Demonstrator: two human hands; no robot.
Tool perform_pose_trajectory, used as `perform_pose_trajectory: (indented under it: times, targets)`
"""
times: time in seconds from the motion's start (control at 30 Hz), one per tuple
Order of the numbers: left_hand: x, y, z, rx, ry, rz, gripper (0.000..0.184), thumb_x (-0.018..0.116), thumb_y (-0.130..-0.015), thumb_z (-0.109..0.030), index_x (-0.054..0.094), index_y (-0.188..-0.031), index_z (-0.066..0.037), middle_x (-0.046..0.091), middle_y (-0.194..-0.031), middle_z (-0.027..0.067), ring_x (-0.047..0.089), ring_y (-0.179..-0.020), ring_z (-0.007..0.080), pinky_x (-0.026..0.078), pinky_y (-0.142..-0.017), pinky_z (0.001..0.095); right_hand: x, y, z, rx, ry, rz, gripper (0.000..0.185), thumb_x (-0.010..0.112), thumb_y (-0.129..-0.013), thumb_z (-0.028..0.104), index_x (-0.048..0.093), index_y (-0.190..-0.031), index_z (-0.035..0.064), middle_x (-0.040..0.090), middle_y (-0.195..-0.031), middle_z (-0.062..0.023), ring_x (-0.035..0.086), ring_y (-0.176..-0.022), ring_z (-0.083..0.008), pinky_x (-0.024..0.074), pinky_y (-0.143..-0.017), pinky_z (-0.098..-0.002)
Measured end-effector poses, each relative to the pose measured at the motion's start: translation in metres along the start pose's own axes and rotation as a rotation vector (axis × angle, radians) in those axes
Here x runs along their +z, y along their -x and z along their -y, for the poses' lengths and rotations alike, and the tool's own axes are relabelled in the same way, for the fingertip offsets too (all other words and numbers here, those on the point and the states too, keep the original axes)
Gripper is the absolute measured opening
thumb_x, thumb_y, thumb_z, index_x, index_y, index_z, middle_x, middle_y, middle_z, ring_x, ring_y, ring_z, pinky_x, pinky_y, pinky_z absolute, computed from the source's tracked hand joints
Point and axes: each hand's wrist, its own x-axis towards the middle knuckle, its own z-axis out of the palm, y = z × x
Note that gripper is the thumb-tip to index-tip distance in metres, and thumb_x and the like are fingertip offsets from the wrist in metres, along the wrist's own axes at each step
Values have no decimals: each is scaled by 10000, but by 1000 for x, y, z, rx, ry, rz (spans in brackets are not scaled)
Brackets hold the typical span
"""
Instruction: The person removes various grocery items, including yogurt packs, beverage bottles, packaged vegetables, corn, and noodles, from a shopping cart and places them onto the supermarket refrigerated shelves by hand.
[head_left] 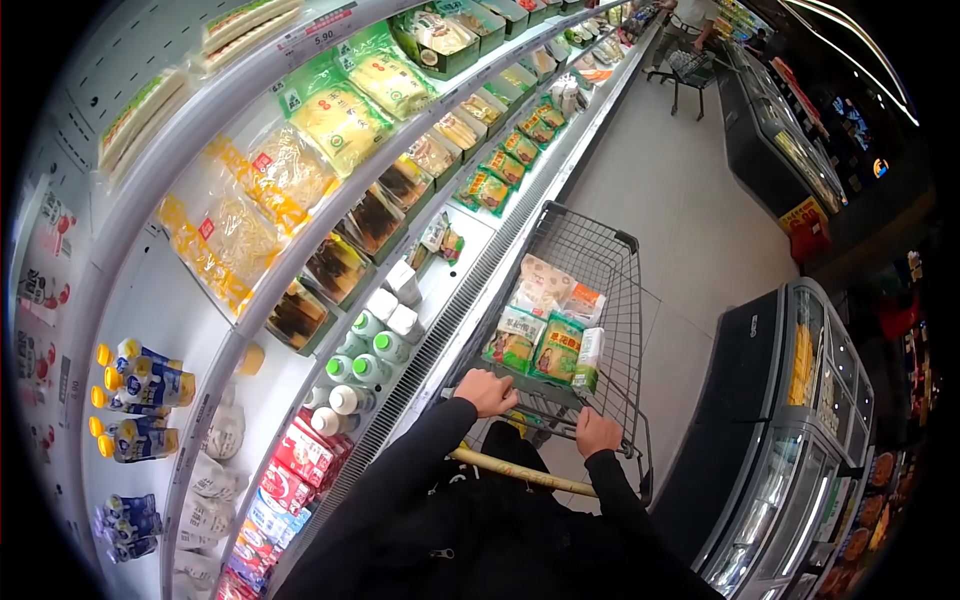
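My left hand (486, 392) and my right hand (598, 432) are both closed on the near top edge of a wire shopping cart (625, 300), ahead of its yellow handle bar (525, 474). Inside the cart, green-and-white food packs (515, 337) and a green-and-yellow pack (558, 347) lie side by side. A white carton with green (589, 358) stands at their right. Behind them are a beige spotted bag (543, 283) and an orange-and-white pack (584, 301). My fingertips are partly hidden beneath the edge.
Along the left runs a refrigerated shelf with bagged noodles (235, 245), white bottles with green caps (372, 368) and yellow-capped bottles (150, 385). A dark freezer case (745, 400) stands on the right. Farther down the tiled aisle (650, 160), a person has another cart (690, 68).
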Motion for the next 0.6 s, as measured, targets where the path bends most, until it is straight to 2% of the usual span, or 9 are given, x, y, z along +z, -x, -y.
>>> perform_pose_trajectory:
  times: [0.1, 0.13, 0.27, 0.33, 0.43, 0.53, 0.6]
  targets:
    - [-6, -9, -2, -6, -46, 47, 351, 558, -912, -386, 649, -739, -94, 601, -551, 169, 616, -532, 374, 479, -562, 492, -7, -13, 4, 2, -29, 2, 384, 472, -993, 321, 661, -747, 94, 631, -620, -189, 616, -575, -417, 472, -570, -538]
    - [-2, -10, -1, 9, -46, -28, 356, 554, -918, -383, 652, -742, -89, 597, -543, 164, 612, -525, 369, 479, -558, 489, -8, -10, 3, 13, -35, -7, 387, 475, -991, 319, 658, -737, 93, 629, -616, -189, 615, -572, -417, 472, -568, -536]
    - [0, -21, 0, 24, -36, -1, 355, 548, -923, -378, 659, -754, -87, 600, -544, 158, 611, -524, 367, 481, -555, 485, -6, -19, -3, -35, 21, -75, 355, 515, -971, 309, 698, -756, 94, 633, -578, -164, 617, -518, -379, 497, -524, -509]
    - [3, -24, 3, 52, -77, -75, 318, 585, -901, -333, 649, -724, -77, 587, -530, 133, 584, -484, 339, 475, -526, 473, -8, -25, -4, -25, 27, -55, 344, 526, -963, 305, 708, -768, 88, 634, -577, -166, 619, -517, -376, 502, -526, -503]
    - [9, -30, 5, 46, -12, -75, 329, 584, -906, -347, 645, -709, -91, 609, -546, 128, 607, -508, 341, 479, -539, 474, -10, -30, -6, -44, 8, -82, 340, 530, -961, 298, 700, -756, 86, 631, -574, -165, 613, -508, -372, 498, -520, -491]
    - [9, -38, 6, 33, -12, -66, 330, 584, -902, -355, 645, -698, -103, 612, -549, 128, 615, -520, 344, 476, -543, 474, -15, -37, -7, -3, -23, -24, 367, 509, -975, 321, 683, -747, 92, 632, -599, -180, 626, -564, -403, 473, -546, -543]
    - [8, -42, 6, 37, 21, -84, 324, 590, -899, -345, 637, -694, -99, 612, -548, 120, 614, -519, 341, 480, -545, 468, -13, -42, -9, 5, -31, -23, 364, 510, -975, 322, 686, -752, 92, 634, -599, -176, 626, -562, -399, 476, -547, -542]
